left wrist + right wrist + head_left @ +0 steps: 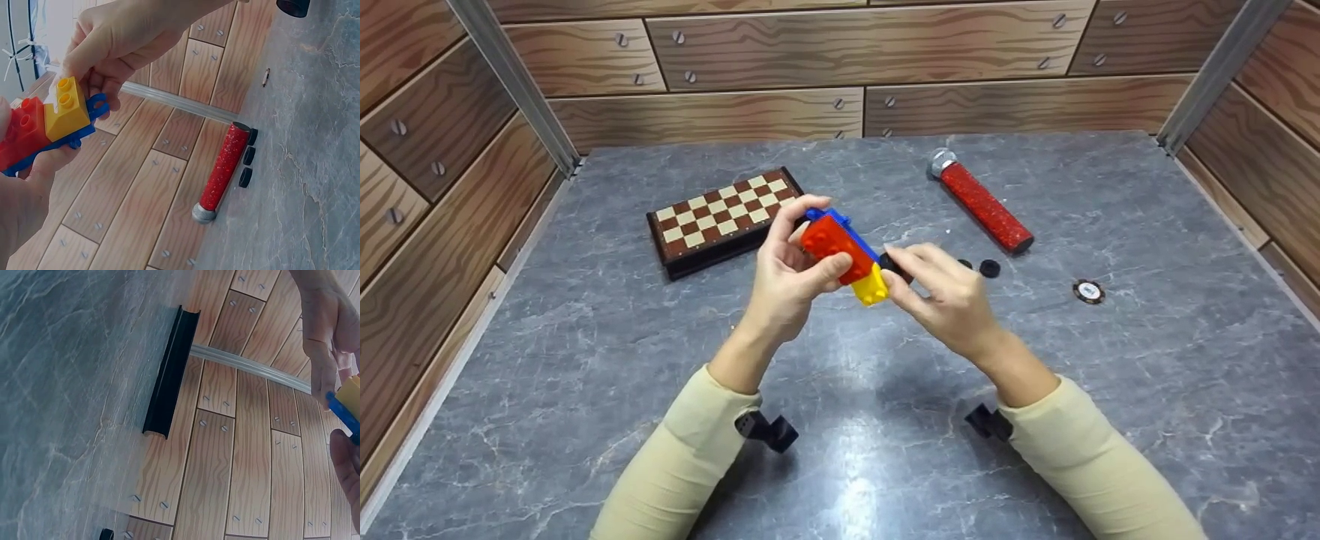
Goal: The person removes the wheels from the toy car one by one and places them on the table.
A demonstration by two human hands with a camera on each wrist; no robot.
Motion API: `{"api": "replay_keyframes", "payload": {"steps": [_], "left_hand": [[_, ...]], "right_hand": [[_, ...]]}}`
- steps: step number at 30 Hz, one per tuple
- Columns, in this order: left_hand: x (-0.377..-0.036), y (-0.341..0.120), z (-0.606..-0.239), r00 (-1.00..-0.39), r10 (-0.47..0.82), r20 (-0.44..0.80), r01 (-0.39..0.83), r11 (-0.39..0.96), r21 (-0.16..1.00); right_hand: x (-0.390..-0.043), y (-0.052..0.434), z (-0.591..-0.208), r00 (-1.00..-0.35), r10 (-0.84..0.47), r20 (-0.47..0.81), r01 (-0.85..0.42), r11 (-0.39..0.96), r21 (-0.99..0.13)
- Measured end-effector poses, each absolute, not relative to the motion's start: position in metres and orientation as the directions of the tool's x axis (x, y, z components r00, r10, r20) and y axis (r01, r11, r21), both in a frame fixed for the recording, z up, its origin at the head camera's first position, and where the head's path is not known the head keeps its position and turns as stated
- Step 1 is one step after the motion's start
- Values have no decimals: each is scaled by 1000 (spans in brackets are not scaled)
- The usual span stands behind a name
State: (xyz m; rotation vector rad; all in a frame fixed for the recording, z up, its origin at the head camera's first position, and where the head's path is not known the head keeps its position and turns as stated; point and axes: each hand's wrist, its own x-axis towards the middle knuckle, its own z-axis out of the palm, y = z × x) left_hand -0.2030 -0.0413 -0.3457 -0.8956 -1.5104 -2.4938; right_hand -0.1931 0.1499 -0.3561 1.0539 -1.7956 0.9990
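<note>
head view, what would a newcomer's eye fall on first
Most likely the red, yellow and blue toy mid-frame, held in the left grip with the right grip by its yellow end. Next, probably the glittery red mic lying beyond the right grip, and the checkered board to the left, partly hidden behind the left grip.

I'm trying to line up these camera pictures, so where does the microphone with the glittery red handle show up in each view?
Head: the microphone lies right of centre in the upper half, silver end toward the upper left.
Left wrist: right of centre, mostly in the lower half, silver end lowest.
Right wrist: not in the picture.
Shared landmark: the yellow toy brick, visible in all three views.
</note>
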Motion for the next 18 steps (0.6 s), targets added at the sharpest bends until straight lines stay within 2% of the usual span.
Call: {"api": "replay_keyframes", "payload": {"steps": [6,11,14,18], "left_hand": [[-202,-41,-346,-849,193,491,347,-498,795],[-203,-40,-346,-857,189,480,343,-486,804],[-203,-41,-345,-849,201,489,341,-498,797],[-205,-45,-344,-839,211,502,344,-508,790]], "right_hand": [[-193,149,-358,-290,-314,904,-908,390,-156],[-194,149,-359,-299,-336,893,-905,396,-154],[-194,151,-357,-363,-322,874,-900,365,-240],[-193,155,-352,-539,-321,779,-842,235,-486]]}}
